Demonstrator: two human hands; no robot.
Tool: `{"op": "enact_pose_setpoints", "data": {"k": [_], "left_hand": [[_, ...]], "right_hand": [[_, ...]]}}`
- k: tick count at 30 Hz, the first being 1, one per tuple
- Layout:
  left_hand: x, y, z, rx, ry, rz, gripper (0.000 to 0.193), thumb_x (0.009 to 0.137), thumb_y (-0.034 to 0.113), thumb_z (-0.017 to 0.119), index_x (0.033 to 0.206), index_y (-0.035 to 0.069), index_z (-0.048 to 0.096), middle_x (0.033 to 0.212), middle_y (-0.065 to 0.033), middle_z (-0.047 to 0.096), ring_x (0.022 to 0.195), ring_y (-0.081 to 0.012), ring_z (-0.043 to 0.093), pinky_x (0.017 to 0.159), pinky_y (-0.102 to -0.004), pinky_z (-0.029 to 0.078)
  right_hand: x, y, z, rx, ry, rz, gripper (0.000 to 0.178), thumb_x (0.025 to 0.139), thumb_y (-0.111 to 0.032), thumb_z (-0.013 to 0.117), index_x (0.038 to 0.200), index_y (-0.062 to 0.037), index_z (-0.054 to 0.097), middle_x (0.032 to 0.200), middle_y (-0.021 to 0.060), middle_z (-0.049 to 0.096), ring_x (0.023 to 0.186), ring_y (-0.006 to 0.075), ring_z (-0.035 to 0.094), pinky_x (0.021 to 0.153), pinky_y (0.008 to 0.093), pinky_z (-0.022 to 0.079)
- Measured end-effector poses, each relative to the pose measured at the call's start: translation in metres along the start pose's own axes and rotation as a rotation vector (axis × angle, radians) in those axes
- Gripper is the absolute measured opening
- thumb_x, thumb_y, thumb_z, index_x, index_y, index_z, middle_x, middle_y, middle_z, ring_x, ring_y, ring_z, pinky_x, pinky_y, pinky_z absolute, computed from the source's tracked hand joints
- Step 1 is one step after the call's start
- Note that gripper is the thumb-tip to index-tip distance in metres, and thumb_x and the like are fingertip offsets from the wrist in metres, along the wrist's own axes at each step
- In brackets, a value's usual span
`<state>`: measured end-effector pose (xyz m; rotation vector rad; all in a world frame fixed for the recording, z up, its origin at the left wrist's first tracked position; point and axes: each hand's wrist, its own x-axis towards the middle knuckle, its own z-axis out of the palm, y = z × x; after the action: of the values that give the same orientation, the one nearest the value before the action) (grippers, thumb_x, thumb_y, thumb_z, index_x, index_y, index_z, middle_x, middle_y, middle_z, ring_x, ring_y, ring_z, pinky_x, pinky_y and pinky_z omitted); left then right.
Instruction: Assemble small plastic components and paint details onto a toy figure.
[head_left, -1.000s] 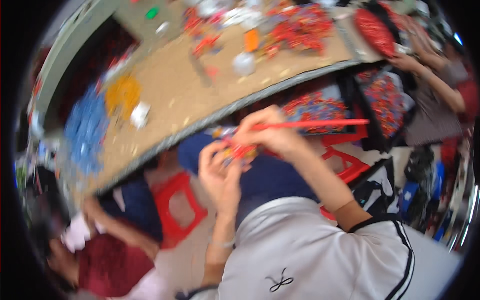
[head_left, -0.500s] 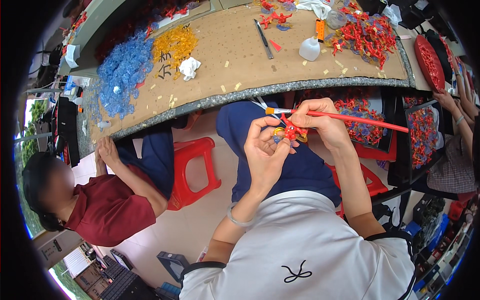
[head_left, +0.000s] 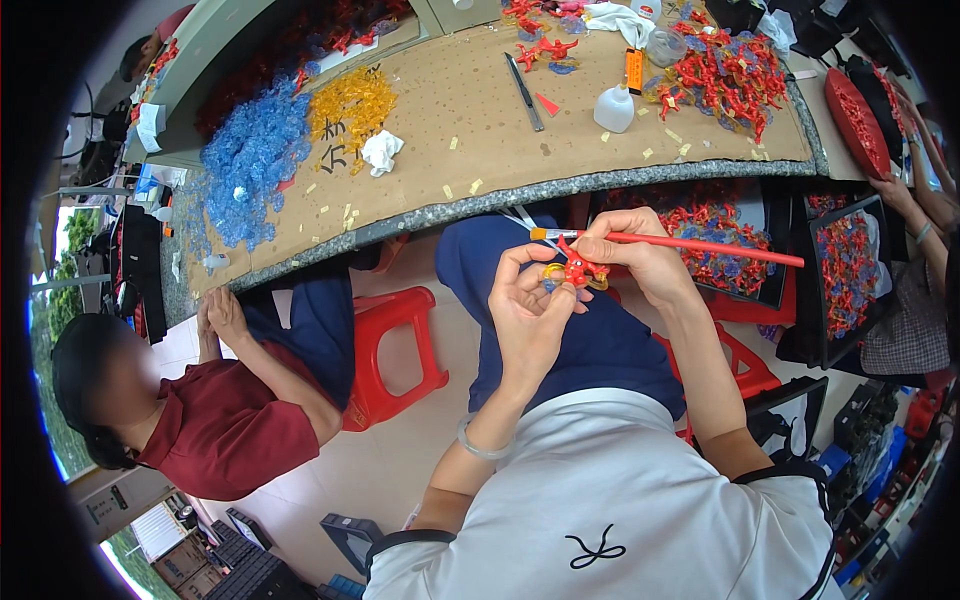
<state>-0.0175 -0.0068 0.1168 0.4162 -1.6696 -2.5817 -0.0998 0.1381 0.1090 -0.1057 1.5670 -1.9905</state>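
Over my lap, my left hand (head_left: 528, 305) pinches a small red toy figure (head_left: 577, 270) with clear yellow and blue parts between thumb and fingers. My right hand (head_left: 640, 255) is closed around a flat paintbrush with a red handle (head_left: 710, 247). Its bristles point left, past the figure, and the handle sticks out to the right. The right thumb and fingertips also touch the figure's upper right side. Fingers hide part of the toy.
The table (head_left: 440, 130) ahead bears blue pieces (head_left: 250, 150), yellow pieces (head_left: 350, 105), a craft knife (head_left: 523, 92), a white bottle (head_left: 613, 108) and a pile of red figures (head_left: 725, 80). Trays of figures (head_left: 848, 270) stand at right. A person (head_left: 235, 420) sits at left by a red stool (head_left: 395, 355).
My right hand has come in slightly against the figure, and the brush has tilted a little closer to level. The figure has turned slightly in my fingers.
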Motion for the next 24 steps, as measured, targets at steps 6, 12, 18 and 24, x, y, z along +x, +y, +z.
{"op": "enact_pose_setpoints", "data": {"k": [6,12,18,24], "left_hand": [[0.005,0.000,-0.008,-0.051,0.006,-0.049,0.029,0.084,-0.009,0.052,0.111,-0.003,0.044,0.089,-0.0193,0.066,0.071,-0.0193,0.067,0.062,-0.0274,0.056],[0.006,0.000,-0.008,-0.075,0.013,-0.070,0.027,0.084,-0.007,0.052,0.110,-0.003,0.045,0.089,-0.0191,0.067,0.071,-0.0203,0.068,0.063,-0.0280,0.056],[0.006,0.001,-0.011,-0.087,0.008,-0.057,0.026,0.085,-0.006,0.053,0.110,-0.004,0.046,0.089,-0.0196,0.067,0.071,-0.0203,0.068,0.063,-0.0280,0.056],[0.005,0.002,-0.012,-0.048,0.052,-0.002,0.025,0.085,-0.006,0.053,0.108,-0.003,0.047,0.088,-0.0189,0.066,0.072,-0.0196,0.068,0.063,-0.0272,0.056]], "right_hand": [[-0.013,-0.014,0.005,0.025,-0.050,-0.001,0.028,0.083,-0.010,0.074,0.107,0.0026,0.068,0.085,0.0074,0.069,0.074,0.0084,0.061,0.066,0.0226,0.050],[-0.018,-0.008,0.006,-0.017,-0.053,-0.041,0.036,0.082,-0.011,0.074,0.115,0.0027,0.065,0.090,0.0075,0.069,0.081,0.0085,0.063,0.070,0.0227,0.052],[-0.018,-0.013,0.009,-0.038,-0.037,-0.116,0.030,0.090,-0.013,0.065,0.116,0.0029,0.064,0.090,0.0069,0.069,0.082,0.0092,0.063,0.072,0.0231,0.051],[-0.032,-0.030,0.011,-0.193,0.112,-0.478,0.029,0.095,-0.022,0.058,0.112,0.0008,0.066,0.082,0.0071,0.067,0.071,0.0113,0.059,0.066,0.0252,0.049]]}}
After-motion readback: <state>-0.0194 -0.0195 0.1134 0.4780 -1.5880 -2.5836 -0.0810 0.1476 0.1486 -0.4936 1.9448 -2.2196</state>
